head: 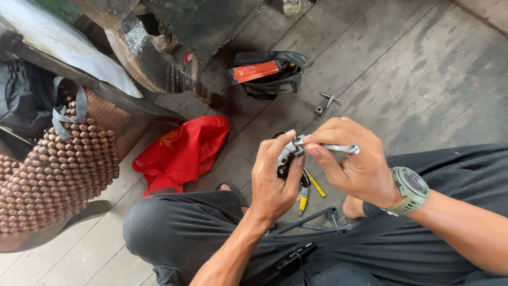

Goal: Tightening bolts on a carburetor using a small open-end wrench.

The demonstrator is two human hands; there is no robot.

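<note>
My left hand [272, 177] grips a small metal and black part [286, 157] between thumb and fingers, held above my knees. My right hand [352, 159], with a green watch [411, 189] on its wrist, holds a silver socket wrench [341, 148] whose end meets the top of that part. Both hands are close together in the middle of the view. Under them on the floor lie yellow-handled pliers [308, 191], partly hidden by my left hand.
A red plastic bag [182, 151] lies on the concrete floor to the left. A black tool pouch [270, 74] with an orange packet sits farther off, a small metal wrench [326, 103] beside it. A wooden-bead seat cover [58, 164] is at far left. Thin dark rods [312, 220] rest by my legs.
</note>
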